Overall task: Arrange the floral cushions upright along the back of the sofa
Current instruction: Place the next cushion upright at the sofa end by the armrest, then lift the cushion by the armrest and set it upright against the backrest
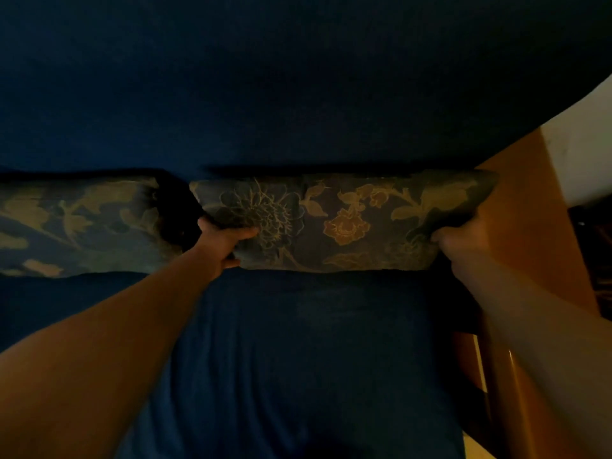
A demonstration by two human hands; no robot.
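Note:
A floral cushion (344, 223), dark blue with gold flowers, stands against the back of the blue sofa (298, 94) on the right side of the seat. My left hand (222, 241) grips its left edge. My right hand (460, 240) grips its right lower corner. A second floral cushion (79, 226) stands against the sofa back to the left, with a dark gap between the two.
The blue seat (298, 342) stretches toward me between my forearms. A wooden armrest (530, 226) runs along the sofa's right side. A pale wall (583, 144) shows at the upper right. The scene is dim.

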